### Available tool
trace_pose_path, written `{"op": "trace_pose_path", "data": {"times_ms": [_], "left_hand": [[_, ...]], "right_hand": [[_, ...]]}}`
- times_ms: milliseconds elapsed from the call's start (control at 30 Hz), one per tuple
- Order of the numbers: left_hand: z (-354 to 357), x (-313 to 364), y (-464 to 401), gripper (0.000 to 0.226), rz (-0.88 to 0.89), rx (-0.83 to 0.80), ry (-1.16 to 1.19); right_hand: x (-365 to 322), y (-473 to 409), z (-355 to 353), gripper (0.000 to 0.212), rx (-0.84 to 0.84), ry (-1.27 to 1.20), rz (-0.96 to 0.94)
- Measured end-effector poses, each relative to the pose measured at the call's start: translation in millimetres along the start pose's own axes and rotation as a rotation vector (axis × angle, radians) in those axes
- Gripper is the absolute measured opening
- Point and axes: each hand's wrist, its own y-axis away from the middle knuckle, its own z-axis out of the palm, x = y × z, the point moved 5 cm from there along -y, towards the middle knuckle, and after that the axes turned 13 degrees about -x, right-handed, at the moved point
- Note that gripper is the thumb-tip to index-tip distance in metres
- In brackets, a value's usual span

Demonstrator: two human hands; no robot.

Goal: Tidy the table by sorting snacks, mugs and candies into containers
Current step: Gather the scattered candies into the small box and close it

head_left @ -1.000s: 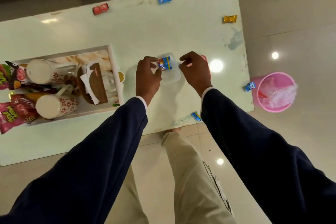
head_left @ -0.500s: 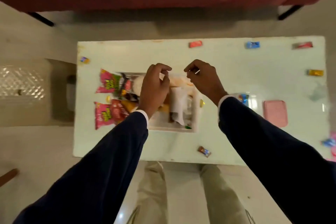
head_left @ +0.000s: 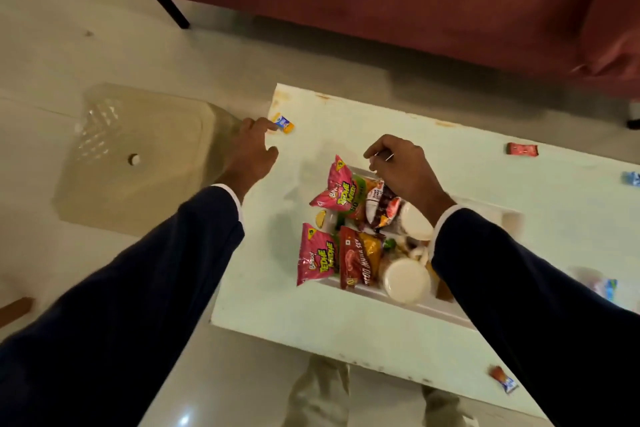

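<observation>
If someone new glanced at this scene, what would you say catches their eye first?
Probably the white tray in the middle of the table, crammed with bright pink snack packets and white mugs. Next, the left hand stretching to the table's far left corner, fingertips at a small orange and blue candy. The right hand hovers above the tray, fingers curled.

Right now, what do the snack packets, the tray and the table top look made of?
Snack packets: thin glossy printed film, probably plastic; creased, with highlights.
Tray: white, matte, thick-walled; maybe foam or plastic, can't tell.
Table top: smooth pale surface, slightly glossy; chipped brownish edges suggest painted or laminated board.
</observation>
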Motion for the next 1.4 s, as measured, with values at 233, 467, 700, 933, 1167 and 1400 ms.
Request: {"op": "trace_pose_path", "data": {"times_ms": [233, 467, 700, 933, 1167, 1400], "left_hand": [[11.3, 3.8, -59.1, 0.058, 0.241, 0.022, -0.335], [15.7, 8.8, -54.9, 0.018, 0.289, 0.078, -0.603], [24.1, 53.7, 2.5, 0.019, 0.206, 0.090, 0.272], [60.5, 162.5, 68.4, 0.025, 0.351, -0.012, 0.458], [141.9, 257.6, 110.5, 0.034, 0.489, -0.175, 0.425], [226.1, 323.0, 118.2, 0.023, 0.422, -0.253, 0.509]], "right_hand": [[35.9, -14.0, 17.7, 0.024, 0.050, -0.073, 0.032], [37.4, -14.8, 3.3, 0.025, 0.080, -0.123, 0.058], [82.7, 9.2, -75.4, 0.022, 0.288, 0.103, 0.156], [170.3, 34.5, -176.8, 0.048, 0.383, 0.539, 0.337], [226.4, 38.8, -177.5, 0.046, 0.147, 0.675, 0.234], [267.1, 78.2, -171.0, 0.019, 0.168, 0.679, 0.145]]}}
